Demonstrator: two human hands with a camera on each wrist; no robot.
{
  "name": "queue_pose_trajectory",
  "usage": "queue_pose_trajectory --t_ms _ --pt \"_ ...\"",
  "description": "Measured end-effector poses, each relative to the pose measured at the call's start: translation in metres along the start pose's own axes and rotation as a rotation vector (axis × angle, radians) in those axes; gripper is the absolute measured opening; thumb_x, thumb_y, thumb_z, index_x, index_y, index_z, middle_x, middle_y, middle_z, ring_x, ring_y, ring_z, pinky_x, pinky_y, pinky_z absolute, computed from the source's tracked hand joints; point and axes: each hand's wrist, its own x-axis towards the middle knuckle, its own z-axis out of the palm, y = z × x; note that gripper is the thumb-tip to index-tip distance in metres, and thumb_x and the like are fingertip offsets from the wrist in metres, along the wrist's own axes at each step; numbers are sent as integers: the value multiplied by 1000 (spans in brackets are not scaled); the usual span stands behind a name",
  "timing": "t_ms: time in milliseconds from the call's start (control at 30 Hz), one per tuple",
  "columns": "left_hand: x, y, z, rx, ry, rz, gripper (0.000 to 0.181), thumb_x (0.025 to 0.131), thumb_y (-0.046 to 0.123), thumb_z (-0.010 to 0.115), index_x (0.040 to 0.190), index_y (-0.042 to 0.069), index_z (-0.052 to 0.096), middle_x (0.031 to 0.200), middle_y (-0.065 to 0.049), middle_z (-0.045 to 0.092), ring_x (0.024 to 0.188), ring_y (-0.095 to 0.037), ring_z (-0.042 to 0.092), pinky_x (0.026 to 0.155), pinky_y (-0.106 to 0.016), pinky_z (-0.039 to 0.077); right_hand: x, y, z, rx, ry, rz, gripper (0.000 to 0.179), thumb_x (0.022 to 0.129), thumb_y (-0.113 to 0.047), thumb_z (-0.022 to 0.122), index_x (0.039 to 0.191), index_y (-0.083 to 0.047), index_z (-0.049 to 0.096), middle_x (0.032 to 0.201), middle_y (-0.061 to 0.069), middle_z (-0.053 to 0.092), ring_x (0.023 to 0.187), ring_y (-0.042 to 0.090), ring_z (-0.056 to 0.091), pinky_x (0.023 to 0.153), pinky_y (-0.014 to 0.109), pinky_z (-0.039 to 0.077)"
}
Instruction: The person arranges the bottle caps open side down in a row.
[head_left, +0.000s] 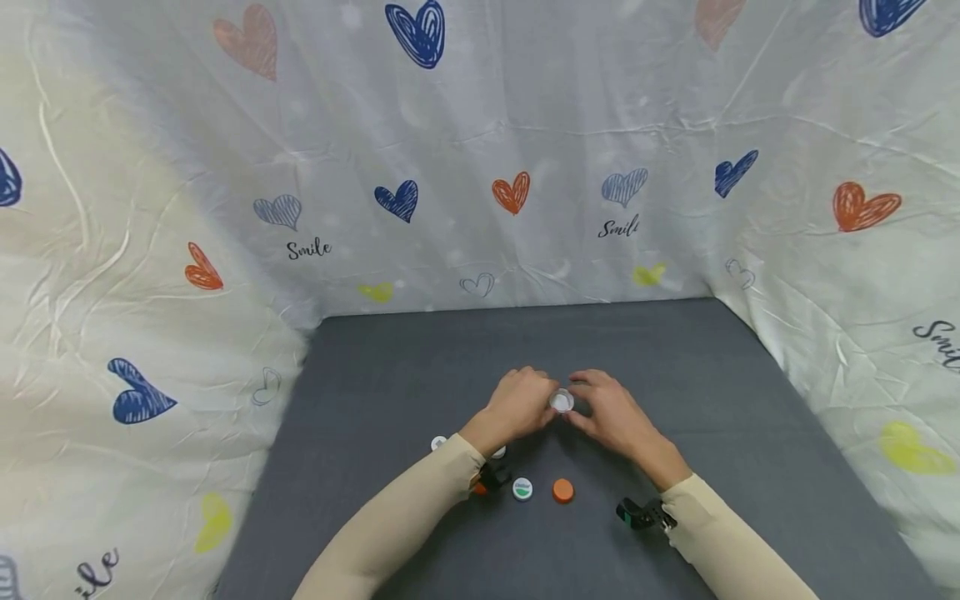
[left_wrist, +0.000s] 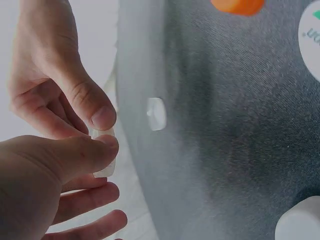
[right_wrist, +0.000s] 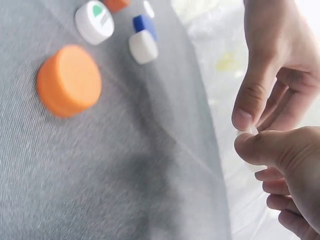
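Observation:
A small, round, whitish translucent cap (head_left: 562, 401) is held between both hands above the dark cloth. My left hand (head_left: 521, 398) pinches it with the thumb and fingers, the back of the hand turned up. From the other side my right hand (head_left: 613, 414) grips the same cap, its thumb tip right beside the left thumb. In the left wrist view the cap's edge (left_wrist: 106, 170) shows below the thumbs. The right wrist view shows it edge-on too, mostly covered by fingers. A small white piece (left_wrist: 156, 114) lies on the cloth beyond the hands in the left wrist view.
Nearer the body lie an orange cap (head_left: 562, 491) and a white cap with a green mark (head_left: 522, 489). Around the left forearm are white caps (head_left: 438, 442), a blue piece (right_wrist: 145, 24) and a partly hidden orange-red one (head_left: 480, 488). Heart-printed curtains (head_left: 510, 250) border the table.

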Motion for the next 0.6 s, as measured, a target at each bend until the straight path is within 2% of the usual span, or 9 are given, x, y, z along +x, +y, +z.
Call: queue_pose_trajectory --t_ms 300,433,600 --pt "-23 -4 -17 -24 61 -25 32 86 40 78 113 23 75 106 7 73 92 -18 67 79 -38 56 1 -22 -12 35 31 -22 38 84 -29 82 115 -7 74 130 11 63 123 29 57 94 49 53" --pt "-31 -6 -21 -21 104 -24 35 86 43 77 116 24 74 107 7 73 92 -17 67 79 -37 56 1 -29 -16 50 52 -38 38 85 -29 81 116 -8 74 131 11 63 124 29 57 95 50 52" --pt "-40 -8 -23 -62 167 -17 35 86 41 79 114 21 75 108 6 74 92 -16 67 78 -36 56 0 -36 -17 66 90 -60 38 84 -27 82 116 -8 74 131 11 63 124 29 57 93 50 53"
